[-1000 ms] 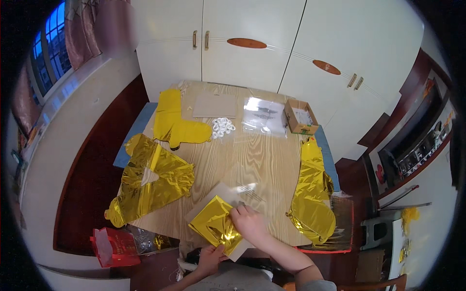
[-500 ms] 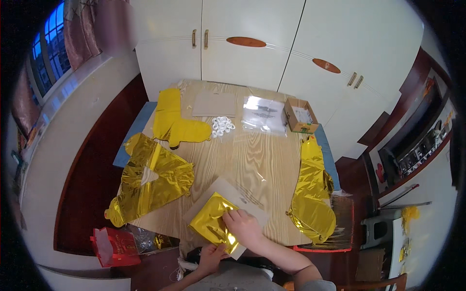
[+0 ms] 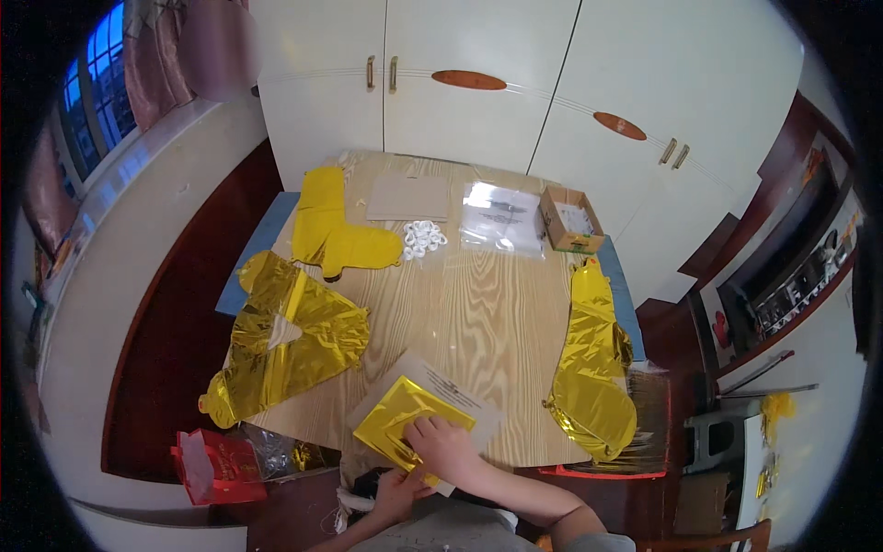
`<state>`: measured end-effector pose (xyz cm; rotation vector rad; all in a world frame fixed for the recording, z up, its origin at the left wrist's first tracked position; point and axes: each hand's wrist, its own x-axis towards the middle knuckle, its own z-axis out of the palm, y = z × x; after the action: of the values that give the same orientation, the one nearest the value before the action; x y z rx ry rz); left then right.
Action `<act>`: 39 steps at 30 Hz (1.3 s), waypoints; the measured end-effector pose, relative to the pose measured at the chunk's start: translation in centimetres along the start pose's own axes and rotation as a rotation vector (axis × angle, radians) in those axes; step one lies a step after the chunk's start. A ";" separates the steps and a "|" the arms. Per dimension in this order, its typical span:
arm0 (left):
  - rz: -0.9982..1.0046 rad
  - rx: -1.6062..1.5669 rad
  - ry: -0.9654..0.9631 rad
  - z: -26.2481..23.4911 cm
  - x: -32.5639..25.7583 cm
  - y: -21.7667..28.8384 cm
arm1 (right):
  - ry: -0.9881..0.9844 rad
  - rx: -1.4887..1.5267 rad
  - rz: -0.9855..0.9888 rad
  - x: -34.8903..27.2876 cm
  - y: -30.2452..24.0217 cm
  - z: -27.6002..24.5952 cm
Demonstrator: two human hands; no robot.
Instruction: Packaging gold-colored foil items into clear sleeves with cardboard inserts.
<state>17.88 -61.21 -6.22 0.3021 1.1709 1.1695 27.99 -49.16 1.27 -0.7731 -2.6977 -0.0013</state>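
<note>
Folded gold foil [image 3: 397, 419] on a pale sheet [image 3: 486, 416] near the table [image 3: 469, 304] edge is apparently being smoothed, its near corner pinched by the left hand [image 3: 395, 494], the right hand [image 3: 443, 449] laid atop, fingers bunched, grip undeterminable; even pressure seems needed next.

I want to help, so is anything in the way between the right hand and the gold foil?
Nothing visible: the right hand has its fingers directly on the gold foil. The left hand is at the near corner, not between them.
</note>
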 end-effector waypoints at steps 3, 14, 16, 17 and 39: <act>-0.016 0.044 0.014 -0.9 -1.2 0.4 | -0.005 0.000 -0.020 -0.3 -0.6 0.4; 0.049 0.149 0.122 -3.3 -2.0 -0.5 | -0.004 0.030 -0.071 -1.1 -1.7 0.9; 0.061 0.157 0.106 -2.5 -1.8 0.3 | -0.016 0.017 -0.072 -1.4 -1.9 0.9; 0.067 0.162 0.097 -2.3 -1.7 0.6 | -0.022 0.011 -0.071 -1.5 -1.9 0.9; 0.126 0.168 0.092 -1.6 0.2 -0.6 | -0.117 0.260 -0.079 -3.3 -0.2 -0.4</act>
<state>16.91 -61.85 -7.48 0.4594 1.3496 1.2070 30.60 -51.05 0.59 -0.6048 -2.7599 0.3794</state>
